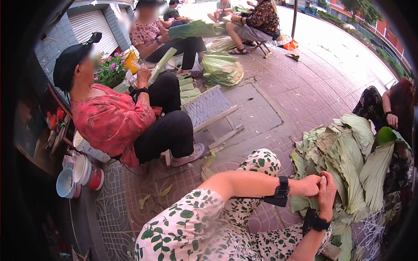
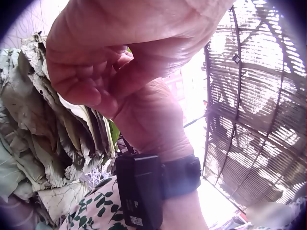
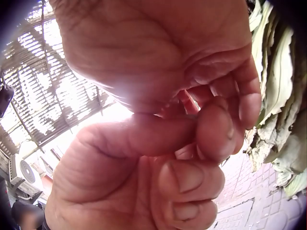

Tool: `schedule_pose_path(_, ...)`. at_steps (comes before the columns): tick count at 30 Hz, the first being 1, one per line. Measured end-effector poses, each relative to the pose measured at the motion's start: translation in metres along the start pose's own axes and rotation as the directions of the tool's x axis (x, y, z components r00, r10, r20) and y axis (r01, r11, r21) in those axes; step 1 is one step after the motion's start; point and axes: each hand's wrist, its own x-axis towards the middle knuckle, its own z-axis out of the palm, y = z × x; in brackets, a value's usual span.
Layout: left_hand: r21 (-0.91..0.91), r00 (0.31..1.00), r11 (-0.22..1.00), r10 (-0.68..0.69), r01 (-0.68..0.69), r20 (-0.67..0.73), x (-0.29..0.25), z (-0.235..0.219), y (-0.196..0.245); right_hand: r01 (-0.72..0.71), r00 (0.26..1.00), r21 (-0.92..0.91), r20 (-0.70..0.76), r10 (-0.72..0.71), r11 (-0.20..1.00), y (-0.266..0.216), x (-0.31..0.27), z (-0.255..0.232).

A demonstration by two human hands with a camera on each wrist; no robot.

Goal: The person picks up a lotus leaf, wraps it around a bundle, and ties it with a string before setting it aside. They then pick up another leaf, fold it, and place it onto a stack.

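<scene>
Both hands meet in front of the patterned trousers. The left hand (image 1: 307,185) is closed up with its fingers curled, its tip side against the right hand (image 1: 325,193). Seen from the right wrist, the left hand (image 3: 139,177) has its thumb pointing across to the curled fingers of the right hand (image 3: 163,52). In the left wrist view the left hand (image 2: 129,43) arches over the right hand (image 2: 151,115). No held thing shows between them; the inner fingertips are partly hidden. Beside the hands lies a pile of large dried leaves (image 1: 335,156).
A person in a red top (image 1: 113,113) sits at the left, near buckets (image 1: 89,172). A woven stool (image 1: 209,108) stands ahead. More seated people and leaf bundles (image 1: 222,69) are at the back. White strips (image 1: 370,230) lie at the lower right.
</scene>
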Motion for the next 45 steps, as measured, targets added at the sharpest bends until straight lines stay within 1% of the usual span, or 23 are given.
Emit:
schedule_pose_path(1, -0.009, 1.0, 1.0, 0.01, -0.011, -0.025, 0.003, 0.002, -0.004, 0.006, 1.0, -0.015, 0.005, -0.006, 1.0, -0.001, 0.001, -0.001)
schedule_pose_path(3, -0.119, 0.988, 0.987, 0.091, -0.106, -0.124, 0.009, 0.01, -0.014, 0.005, 1.0, -0.015, 0.001, -0.005, 1.0, 0.005, 0.004, -0.001)
schedule_pose_path(4, -0.136, 0.981, 0.983, 0.104, -0.128, -0.166, 0.011, 0.014, -0.016, 0.025, 1.0, -0.036, -0.001, -0.025, 0.999, 0.0, 0.004, -0.001)
schedule_pose_path(5, -0.102, 0.983, 0.988, 0.099, -0.115, -0.155, 0.011, 0.014, -0.015, 0.06, 0.998, -0.03, -0.026, -0.061, 0.998, 0.01, 0.007, 0.0)
schedule_pose_path(8, -0.149, 0.977, 0.98, 0.102, -0.131, -0.186, 0.003, 0.017, -0.005, 0.051, 0.998, -0.006, -0.022, -0.051, 0.999, 0.012, 0.01, -0.002)
schedule_pose_path(10, -0.106, 0.987, 0.988, 0.101, -0.114, -0.123, 0.004, 0.018, -0.006, -0.001, 1.0, 0.065, 0.001, 0.001, 0.998, 0.018, 0.015, -0.002)
schedule_pose_path(11, -0.108, 0.987, 0.987, 0.102, -0.115, -0.124, 0.004, 0.018, -0.005, -0.001, 1.0, 0.063, 0.003, 0.001, 0.998, 0.02, 0.016, -0.003)
schedule_pose_path(13, -0.057, 0.984, 0.991, 0.112, -0.121, -0.138, 0.005, 0.019, -0.004, 0.004, 1.0, 0.07, -0.003, -0.004, 0.998, 0.022, 0.017, -0.003)
schedule_pose_path(17, -0.041, 0.983, 0.994, 0.098, -0.105, -0.154, 0.008, 0.02, -0.008, -0.014, 1.0, 0.084, -0.005, 0.014, 0.996, 0.022, 0.019, 0.0)
schedule_pose_path(20, -0.065, 0.987, 0.993, 0.089, -0.099, -0.133, 0.01, 0.02, -0.012, 0.007, 1.0, 0.032, 0.013, -0.007, 0.999, 0.022, 0.021, -0.001)
schedule_pose_path(23, -0.077, 0.982, 0.99, 0.109, -0.122, -0.156, 0.015, 0.022, -0.019, 0.003, 1.0, 0.031, 0.02, -0.003, 1.0, 0.017, 0.023, 0.001)
schedule_pose_path(25, -0.084, 0.969, 0.983, 0.142, -0.161, -0.201, 0.013, 0.022, -0.018, -0.011, 1.0, 0.042, 0.019, 0.011, 0.999, 0.014, 0.023, 0.002)
schedule_pose_path(26, -0.084, 0.97, 0.984, 0.14, -0.159, -0.196, 0.014, 0.023, -0.02, -0.015, 1.0, 0.042, 0.015, 0.014, 0.999, 0.016, 0.023, 0.002)
schedule_pose_path(28, -0.012, 0.957, 0.98, 0.193, -0.2, -0.219, 0.017, 0.023, -0.024, 0.012, 1.0, 0.034, 0.028, -0.013, 0.999, 0.019, 0.024, 0.001)
schedule_pose_path(32, -0.024, 0.963, 0.983, 0.175, -0.183, -0.204, 0.012, 0.023, -0.019, -0.02, 1.0, 0.07, 0.017, 0.019, 0.997, 0.012, 0.02, 0.001)
schedule_pose_path(35, 0.017, 0.959, 0.978, 0.205, -0.206, -0.195, 0.009, 0.024, -0.014, -0.025, 1.0, 0.102, 0.013, 0.024, 0.995, 0.015, 0.018, -0.001)
schedule_pose_path(37, 0.009, 0.969, 0.977, 0.211, -0.211, -0.133, 0.008, 0.024, -0.014, -0.002, 1.0, 0.094, 0.003, 0.002, 0.996, 0.015, 0.017, -0.002)
schedule_pose_path(38, 0.01, 0.969, 0.978, 0.209, -0.21, -0.129, 0.009, 0.025, -0.015, -0.004, 1.0, 0.095, 0.0, 0.004, 0.995, 0.015, 0.017, -0.002)
schedule_pose_path(40, 0.069, 0.952, 0.967, 0.255, -0.247, -0.169, 0.01, 0.026, -0.017, 0.002, 1.0, 0.046, 0.0, -0.003, 0.999, 0.014, 0.016, -0.004)
schedule_pose_path(41, 0.07, 0.953, 0.967, 0.254, -0.246, -0.166, 0.008, 0.026, -0.016, 0.0, 1.0, 0.046, -0.003, 0.0, 0.999, 0.014, 0.016, -0.004)
schedule_pose_path(43, 0.041, 0.969, 0.982, 0.189, -0.185, -0.157, 0.002, 0.025, -0.006, 0.0, 1.0, 0.028, -0.008, 0.001, 1.0, 0.015, 0.015, -0.004)
schedule_pose_path(45, 0.065, 0.969, 0.981, 0.193, -0.185, -0.152, 0.002, 0.024, -0.007, -0.021, 1.0, 0.026, -0.005, 0.021, 0.999, 0.01, 0.015, -0.005)
